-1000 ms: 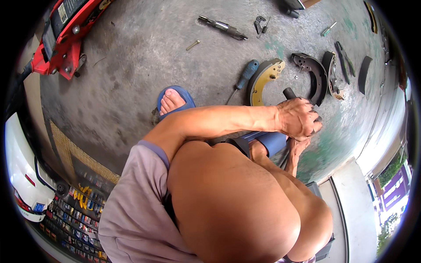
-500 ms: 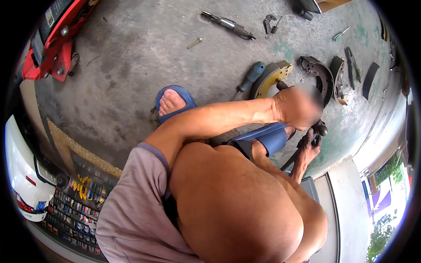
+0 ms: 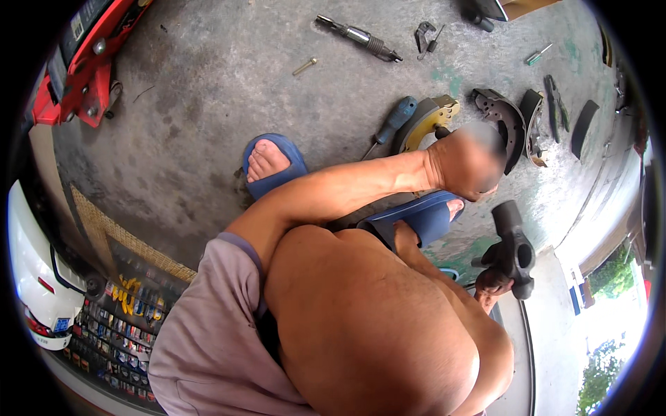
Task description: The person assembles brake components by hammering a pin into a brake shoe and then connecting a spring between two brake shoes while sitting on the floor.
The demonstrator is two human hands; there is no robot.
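Note:
My right hand [image 3: 492,283] is wrapped round a hammer [image 3: 508,239], its dark metal head raised above the floor. Across my knees reaches my left arm, and my left hand [image 3: 465,163] is closed over the brake parts. A dark rounded end sticks out beside its wrist; what the fingers grip is blurred and hidden. Just beyond that hand lies a brake shoe with a yellow web [image 3: 416,128]. A darker curved brake shoe [image 3: 512,121] is close to its fingers, and another brake shoe [image 3: 532,125] lies further right.
A blue-handled screwdriver [image 3: 397,119] lies left of the shoes. Pliers [image 3: 557,107], a curved lining strip [image 3: 586,130] and a small green screwdriver [image 3: 538,55] are to the right. Farther off are a cylindrical tool [image 3: 361,38] and a bolt [image 3: 304,66]. A red jack [image 3: 90,83] stands at left.
The hammer in my right hand has swung up and back toward me, away from my left hand. My left hand stays nearly in place over the brake parts.

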